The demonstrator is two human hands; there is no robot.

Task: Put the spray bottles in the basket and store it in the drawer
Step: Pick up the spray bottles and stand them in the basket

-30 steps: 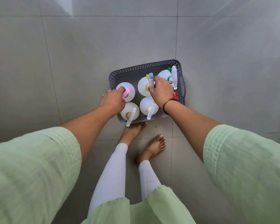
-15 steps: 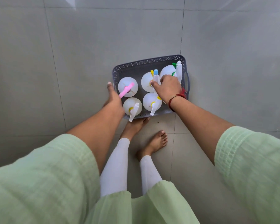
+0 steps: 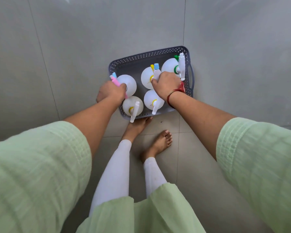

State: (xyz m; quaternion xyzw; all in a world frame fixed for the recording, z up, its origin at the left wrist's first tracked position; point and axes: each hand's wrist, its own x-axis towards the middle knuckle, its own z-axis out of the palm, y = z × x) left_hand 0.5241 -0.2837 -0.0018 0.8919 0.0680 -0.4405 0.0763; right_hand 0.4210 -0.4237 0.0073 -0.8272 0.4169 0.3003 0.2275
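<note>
Grey plastic basket (image 3: 191,76) sits under both hands; left hand (image 3: 110,92) grips the pink-triggered bottle (image 3: 127,85); right hand (image 3: 166,83) clamps the blue-tipped bottle (image 3: 146,78) beside it.

My left hand (image 3: 110,93) is no longer flat against the outside of the basket's (image 3: 141,56) left wall as it was half a second ago; I now have it closed around the pink trigger head of the pink-trigger bottle (image 3: 127,84). That trigger, which pointed toward me before, now points away and to the left, its tip over the basket's left rim.
</note>
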